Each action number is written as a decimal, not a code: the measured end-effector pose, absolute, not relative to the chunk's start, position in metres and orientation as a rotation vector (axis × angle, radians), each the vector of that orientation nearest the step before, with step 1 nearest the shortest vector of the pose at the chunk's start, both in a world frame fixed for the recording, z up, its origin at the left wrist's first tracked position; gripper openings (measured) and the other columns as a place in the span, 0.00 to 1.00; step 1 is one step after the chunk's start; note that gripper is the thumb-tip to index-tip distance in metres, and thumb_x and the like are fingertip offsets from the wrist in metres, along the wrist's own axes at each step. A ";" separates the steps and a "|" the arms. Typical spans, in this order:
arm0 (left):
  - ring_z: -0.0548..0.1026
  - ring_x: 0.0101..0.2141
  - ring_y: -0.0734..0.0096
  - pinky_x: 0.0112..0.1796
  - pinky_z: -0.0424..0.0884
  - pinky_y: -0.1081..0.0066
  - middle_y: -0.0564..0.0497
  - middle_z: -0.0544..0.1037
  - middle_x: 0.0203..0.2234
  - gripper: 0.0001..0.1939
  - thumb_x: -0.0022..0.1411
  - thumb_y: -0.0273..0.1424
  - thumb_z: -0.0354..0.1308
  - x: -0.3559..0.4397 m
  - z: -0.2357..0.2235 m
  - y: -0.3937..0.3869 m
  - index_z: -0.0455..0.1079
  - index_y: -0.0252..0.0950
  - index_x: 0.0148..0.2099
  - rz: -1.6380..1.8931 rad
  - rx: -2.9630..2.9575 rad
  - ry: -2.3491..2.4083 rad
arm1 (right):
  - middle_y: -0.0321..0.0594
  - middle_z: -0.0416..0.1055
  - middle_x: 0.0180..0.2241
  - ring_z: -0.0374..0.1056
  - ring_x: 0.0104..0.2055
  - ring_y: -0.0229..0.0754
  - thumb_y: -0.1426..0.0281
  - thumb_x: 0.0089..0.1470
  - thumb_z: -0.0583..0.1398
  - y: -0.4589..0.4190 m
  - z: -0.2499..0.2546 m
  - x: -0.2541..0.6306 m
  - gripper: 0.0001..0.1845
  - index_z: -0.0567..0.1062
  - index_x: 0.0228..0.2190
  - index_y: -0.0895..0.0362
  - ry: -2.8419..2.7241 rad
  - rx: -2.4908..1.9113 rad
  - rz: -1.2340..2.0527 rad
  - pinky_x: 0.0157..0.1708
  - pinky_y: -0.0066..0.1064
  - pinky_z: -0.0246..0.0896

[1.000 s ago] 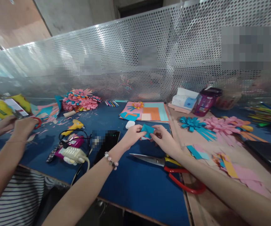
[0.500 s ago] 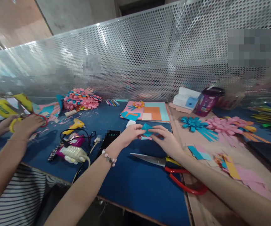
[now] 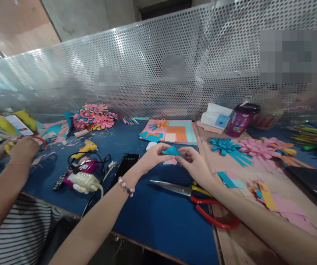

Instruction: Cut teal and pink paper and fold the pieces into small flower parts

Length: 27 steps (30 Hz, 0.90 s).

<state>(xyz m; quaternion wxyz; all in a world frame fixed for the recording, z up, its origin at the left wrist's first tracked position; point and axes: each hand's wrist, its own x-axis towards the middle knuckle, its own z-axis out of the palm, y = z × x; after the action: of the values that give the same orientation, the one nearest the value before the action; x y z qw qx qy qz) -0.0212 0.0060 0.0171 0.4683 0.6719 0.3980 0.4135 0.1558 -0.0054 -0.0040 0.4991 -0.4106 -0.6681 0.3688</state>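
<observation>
Two hands support the folded blue paper [image 3: 171,151], positioned beyond the scissors [image 3: 186,190] and above the desk [image 3: 164,221]. The left hand [image 3: 154,156] and right hand [image 3: 193,161] each grip one end between narrowly spaced fingers, apparently to keep the fold aligned. Scissor handles point toward the right forearm, presumably for ready access. Stacked sheets [image 3: 177,133] lie beyond the scissors, likely as stock within reach.

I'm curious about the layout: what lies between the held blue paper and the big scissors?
Small pink and pale blue paper pieces, then bare blue tabletop; head view.
</observation>
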 end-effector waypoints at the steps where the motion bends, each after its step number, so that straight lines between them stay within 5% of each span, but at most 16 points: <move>1: 0.71 0.38 0.70 0.36 0.66 0.71 0.45 0.73 0.40 0.19 0.50 0.33 0.61 -0.021 0.016 0.007 0.67 0.34 0.45 1.021 1.647 0.977 | 0.35 0.67 0.28 0.65 0.28 0.37 0.64 0.49 0.59 -0.005 -0.004 0.155 0.14 0.67 0.38 0.55 -1.605 -0.971 0.908 0.26 0.29 0.62; 15: 0.73 0.34 0.71 0.36 0.70 0.68 0.45 0.74 0.37 0.18 0.48 0.31 0.63 -0.018 0.006 0.012 0.67 0.32 0.43 1.128 1.445 0.916 | 0.34 0.66 0.28 0.65 0.25 0.36 0.62 0.48 0.60 -0.005 -0.005 0.154 0.21 0.67 0.44 0.55 -1.650 -1.011 0.937 0.28 0.30 0.64; 27: 0.73 0.32 0.72 0.34 0.71 0.68 0.46 0.75 0.34 0.17 0.49 0.31 0.62 -0.015 0.006 0.009 0.67 0.31 0.42 1.175 1.436 0.954 | 0.38 0.72 0.26 0.69 0.27 0.40 0.61 0.49 0.58 -0.002 -0.008 0.157 0.17 0.70 0.40 0.57 -1.622 -1.013 0.996 0.31 0.34 0.65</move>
<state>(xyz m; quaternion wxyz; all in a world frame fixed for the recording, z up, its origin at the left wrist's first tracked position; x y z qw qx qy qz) -0.0147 0.0089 0.0064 0.5035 0.5947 0.3952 0.4864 0.1571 -0.0016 -0.0085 0.4732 -0.4139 -0.6626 0.4071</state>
